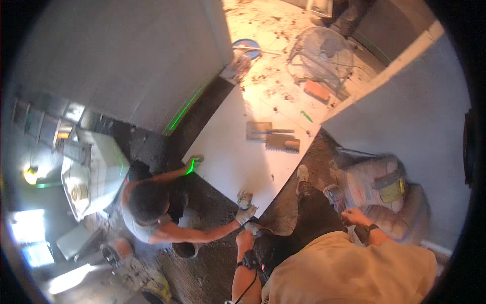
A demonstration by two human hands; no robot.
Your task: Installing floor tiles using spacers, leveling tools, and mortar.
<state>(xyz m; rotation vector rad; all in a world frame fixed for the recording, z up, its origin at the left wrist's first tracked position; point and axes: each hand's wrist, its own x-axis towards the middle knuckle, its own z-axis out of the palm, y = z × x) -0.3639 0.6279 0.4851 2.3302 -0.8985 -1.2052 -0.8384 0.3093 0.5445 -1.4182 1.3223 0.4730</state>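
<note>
My left hand is closed beside the near corner of a large white slab. Whatever its fingers may hold is hidden. Further right, my right hand is curled shut near my knee, and I cannot see what is inside it. A co-worker crouches on the left; one gloved hand is at the slab's near corner, close to my left hand, and the other glove touches its left edge. A small greyish object sits by that corner. Two trowels, one notched, lie on the slab.
Bags are piled against the right wall. Beyond the slab stand a floor fan, an orange block and a blue bucket. A bucket is at lower left. Green laser lines cross the left wall.
</note>
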